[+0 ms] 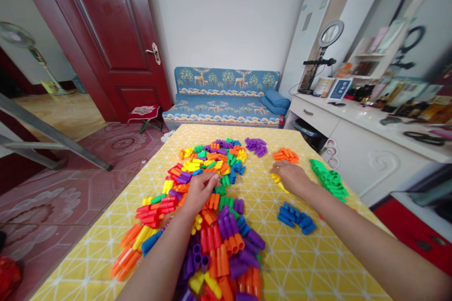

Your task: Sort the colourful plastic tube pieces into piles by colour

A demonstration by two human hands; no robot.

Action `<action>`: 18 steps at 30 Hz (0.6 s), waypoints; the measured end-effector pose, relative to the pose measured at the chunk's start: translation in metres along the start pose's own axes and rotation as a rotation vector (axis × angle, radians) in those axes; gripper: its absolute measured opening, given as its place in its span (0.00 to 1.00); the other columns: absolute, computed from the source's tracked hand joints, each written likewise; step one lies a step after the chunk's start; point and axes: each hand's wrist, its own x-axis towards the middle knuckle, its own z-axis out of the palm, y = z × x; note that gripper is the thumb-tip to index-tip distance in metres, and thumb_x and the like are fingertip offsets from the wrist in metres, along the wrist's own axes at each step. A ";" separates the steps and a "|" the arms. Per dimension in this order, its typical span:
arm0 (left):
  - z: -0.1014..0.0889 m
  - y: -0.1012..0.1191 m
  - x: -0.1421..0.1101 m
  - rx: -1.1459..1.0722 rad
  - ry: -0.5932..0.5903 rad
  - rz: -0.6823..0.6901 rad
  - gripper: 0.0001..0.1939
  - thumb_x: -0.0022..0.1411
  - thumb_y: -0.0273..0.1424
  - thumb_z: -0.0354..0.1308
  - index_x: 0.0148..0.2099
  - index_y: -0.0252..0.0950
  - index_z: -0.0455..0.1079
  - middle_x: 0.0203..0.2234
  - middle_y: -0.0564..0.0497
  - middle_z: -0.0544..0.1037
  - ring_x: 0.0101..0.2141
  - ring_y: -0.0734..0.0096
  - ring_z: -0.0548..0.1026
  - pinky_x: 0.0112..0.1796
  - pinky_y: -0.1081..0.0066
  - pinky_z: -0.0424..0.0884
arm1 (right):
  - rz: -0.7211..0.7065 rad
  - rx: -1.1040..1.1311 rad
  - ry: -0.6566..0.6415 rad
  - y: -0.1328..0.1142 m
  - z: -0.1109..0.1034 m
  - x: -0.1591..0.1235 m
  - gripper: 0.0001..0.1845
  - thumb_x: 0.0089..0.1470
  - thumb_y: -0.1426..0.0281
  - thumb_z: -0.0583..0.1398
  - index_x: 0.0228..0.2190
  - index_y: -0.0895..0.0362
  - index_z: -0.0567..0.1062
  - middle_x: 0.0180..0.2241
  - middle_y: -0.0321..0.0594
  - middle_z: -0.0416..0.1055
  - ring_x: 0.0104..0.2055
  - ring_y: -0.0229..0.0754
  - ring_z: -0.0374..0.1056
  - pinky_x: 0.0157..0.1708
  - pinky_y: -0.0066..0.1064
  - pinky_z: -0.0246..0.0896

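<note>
A big mixed pile of coloured plastic tube blocks (212,216) covers the middle of the yellow patterned tablecloth (318,268). My left hand (199,190) rests on top of that pile, fingers curled down onto the pieces; what it grips is hidden. My right hand (290,175) lies to the right, fingers closed over a small group of yellow blocks (276,180). Around it lie sorted groups: purple blocks (256,146), orange blocks (286,154), green blocks (329,179) and blue blocks (295,217).
A blue patterned sofa (226,99) stands beyond the table's far edge. A white dresser (367,146) with a ring light (330,35) runs along the right. A dark red door (116,33) and a small stool (145,114) are at the left.
</note>
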 end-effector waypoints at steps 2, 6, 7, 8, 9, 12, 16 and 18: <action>0.000 0.000 0.001 0.011 -0.001 0.003 0.20 0.66 0.39 0.50 0.28 0.34 0.74 0.23 0.50 0.77 0.29 0.64 0.76 0.32 0.71 0.68 | 0.006 0.078 0.077 -0.018 -0.002 0.002 0.22 0.48 0.83 0.55 0.42 0.54 0.78 0.46 0.45 0.73 0.51 0.46 0.65 0.45 0.32 0.59; 0.000 -0.001 0.001 0.008 0.008 0.000 0.19 0.66 0.39 0.50 0.29 0.34 0.73 0.23 0.51 0.77 0.28 0.65 0.75 0.32 0.71 0.68 | -0.055 0.349 0.218 -0.069 0.001 0.005 0.18 0.52 0.77 0.58 0.44 0.54 0.76 0.46 0.41 0.72 0.51 0.44 0.65 0.50 0.34 0.59; 0.000 -0.001 0.001 0.010 0.010 0.001 0.19 0.66 0.39 0.50 0.28 0.34 0.73 0.23 0.51 0.77 0.28 0.65 0.75 0.32 0.71 0.68 | -0.072 0.411 0.229 -0.082 0.003 0.006 0.18 0.52 0.76 0.58 0.45 0.53 0.75 0.47 0.41 0.71 0.51 0.44 0.65 0.51 0.33 0.59; 0.000 -0.001 0.000 0.013 0.011 0.002 0.19 0.66 0.39 0.50 0.28 0.34 0.73 0.23 0.51 0.77 0.28 0.65 0.75 0.32 0.71 0.68 | -0.085 0.466 0.234 -0.094 0.006 0.007 0.20 0.52 0.76 0.58 0.47 0.53 0.74 0.47 0.41 0.71 0.51 0.43 0.65 0.50 0.33 0.59; 0.000 -0.001 0.000 0.014 0.012 0.003 0.19 0.66 0.39 0.50 0.28 0.34 0.73 0.23 0.51 0.77 0.28 0.65 0.75 0.32 0.71 0.68 | -0.094 0.512 0.233 -0.104 0.010 0.009 0.21 0.52 0.74 0.59 0.49 0.52 0.73 0.48 0.41 0.70 0.50 0.43 0.66 0.50 0.33 0.60; 0.000 0.000 0.000 0.008 0.016 0.003 0.18 0.65 0.39 0.51 0.29 0.34 0.74 0.23 0.50 0.77 0.28 0.65 0.75 0.31 0.71 0.67 | -0.073 0.602 0.213 -0.123 0.023 0.017 0.24 0.53 0.70 0.60 0.52 0.53 0.70 0.48 0.44 0.69 0.50 0.45 0.66 0.48 0.35 0.60; -0.001 0.001 0.001 -0.003 0.002 -0.002 0.18 0.65 0.39 0.51 0.29 0.34 0.75 0.23 0.50 0.77 0.27 0.65 0.75 0.30 0.70 0.67 | 0.046 0.811 0.275 -0.125 0.042 0.029 0.15 0.53 0.70 0.59 0.44 0.56 0.74 0.41 0.43 0.73 0.42 0.44 0.69 0.45 0.36 0.62; 0.000 0.001 0.001 -0.034 -0.007 -0.011 0.17 0.64 0.39 0.52 0.31 0.34 0.76 0.24 0.49 0.78 0.27 0.65 0.76 0.30 0.70 0.69 | 0.102 0.986 0.357 -0.125 0.048 0.030 0.09 0.52 0.68 0.58 0.37 0.55 0.74 0.34 0.37 0.73 0.35 0.40 0.68 0.40 0.34 0.63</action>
